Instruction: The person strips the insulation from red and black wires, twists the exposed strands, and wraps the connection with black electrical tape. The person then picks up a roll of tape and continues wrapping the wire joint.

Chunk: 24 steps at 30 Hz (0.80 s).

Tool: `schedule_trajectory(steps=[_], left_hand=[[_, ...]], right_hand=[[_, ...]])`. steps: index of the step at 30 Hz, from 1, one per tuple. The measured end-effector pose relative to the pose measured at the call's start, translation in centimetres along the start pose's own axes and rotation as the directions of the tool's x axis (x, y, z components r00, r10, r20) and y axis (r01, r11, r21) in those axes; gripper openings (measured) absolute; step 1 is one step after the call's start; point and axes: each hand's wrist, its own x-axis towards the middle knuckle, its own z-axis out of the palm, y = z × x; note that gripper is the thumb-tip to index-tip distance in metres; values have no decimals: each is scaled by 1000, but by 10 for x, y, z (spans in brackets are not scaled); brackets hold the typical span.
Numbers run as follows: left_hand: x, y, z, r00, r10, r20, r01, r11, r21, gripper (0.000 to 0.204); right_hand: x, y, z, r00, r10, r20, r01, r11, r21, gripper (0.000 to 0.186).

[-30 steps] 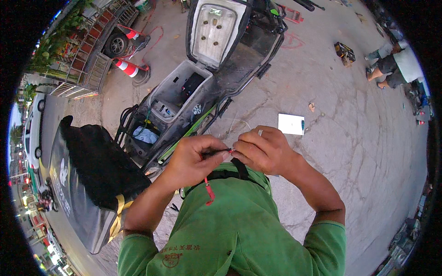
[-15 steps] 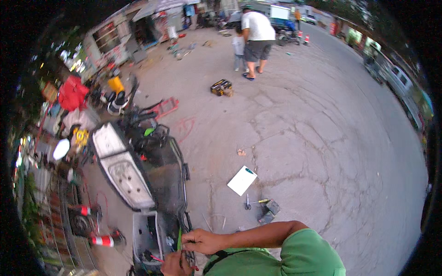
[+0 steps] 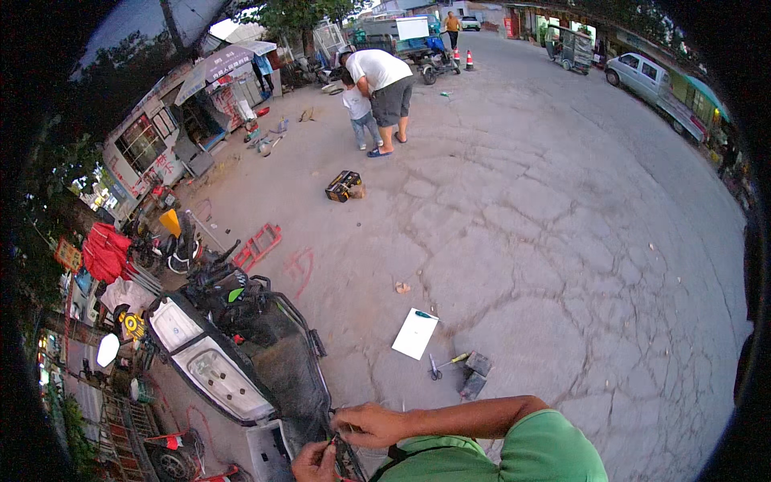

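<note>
Low in the view, my left hand [image 3: 315, 463] and my right hand [image 3: 369, 426] work close together at the near end of an opened electric tricycle [image 3: 281, 345]. The fingers of both hands are closed. A thin dark piece shows between the fingertips, too small to name. My right forearm reaches across from the right, under a green sleeve. Left of the hands lie the tricycle's pale open compartment [image 3: 271, 454] and its tilted white seat base [image 3: 217, 373].
On the ground are a white sheet or board [image 3: 415, 333], scissors [image 3: 434, 367], a yellow-handled screwdriver [image 3: 458, 359] and dark battery-like blocks [image 3: 477, 365]. Farther off stand a tool box [image 3: 344, 186], a red frame [image 3: 259, 245], and a bending person [image 3: 384, 84] with a child.
The view has tilted up and turned, showing more of the street. My hands have shifted slightly right and stay close together. The person and child remain standing together.
</note>
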Motion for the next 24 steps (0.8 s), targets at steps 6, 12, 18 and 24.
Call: schedule_trajectory(steps=[6,12,18,24], left_hand=[[10,46,2,985,-125,122,140,983,-122,17],[9,44,-11,930,-259,262,313,930,-192,21],[2,36,-22,947,-276,168,266,961,75,11],[-5,40,-4,970,218,110,-241,930,278,13]], right_hand=[[9,-16,-32,901,-373,222,434,790,-432,17],[24,-19,-34,781,-530,331,622,605,-497,17],[27,-12,-18,792,-431,433,598,692,-405,18],[-2,1,1,978,-115,174,125,991,-49,24]])
